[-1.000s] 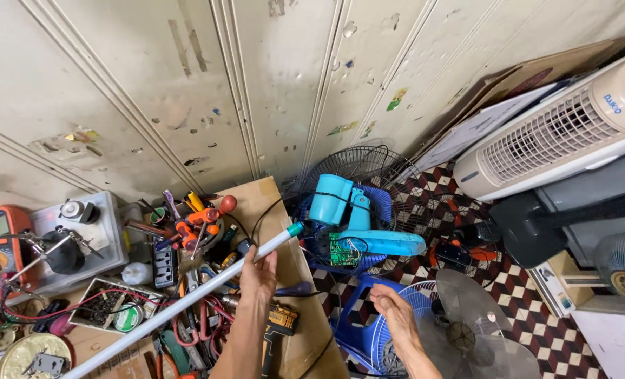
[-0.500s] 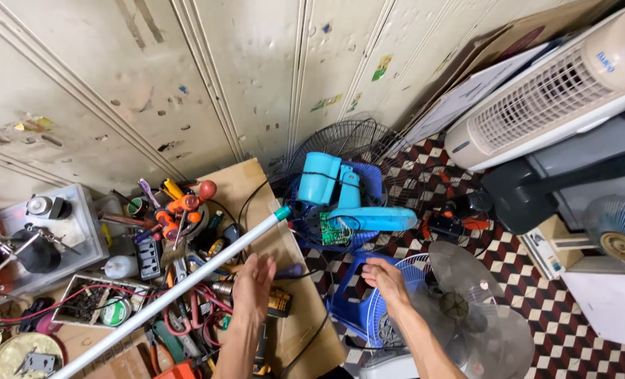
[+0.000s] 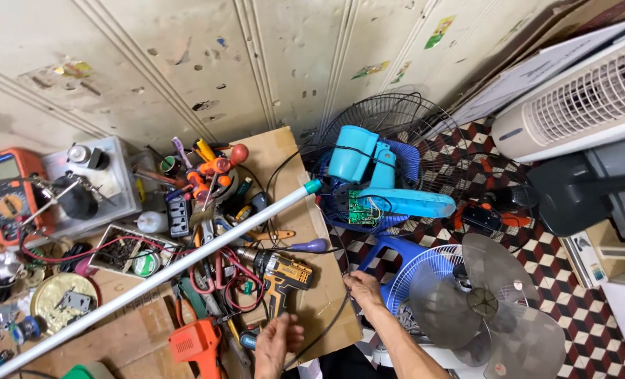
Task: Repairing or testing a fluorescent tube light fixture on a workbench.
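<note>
The left hand (image 3: 279,342) is hovering open-palmed, fingers spread, at the near edge of the cluttered cardboard-covered workbench (image 3: 274,151), grasping nothing; a thin black cable (image 3: 326,324) is running just beside it. The right hand (image 3: 364,288) is resting at the bench's right edge, fingers curled about the same black cable; whether it is truly pinching it, I cannot tell. A yellow-and-black cordless drill (image 3: 279,275) is lying on the bench just ahead of the left hand. A long white tube with a teal end cap (image 3: 165,272) is lying diagonally across the tools. A grey-bladed fan with a blue guard (image 3: 477,309) is sitting on the checkered floor just right of the right hand. A dismantled light-blue fan body (image 3: 376,182) is lying beyond it.
</note>
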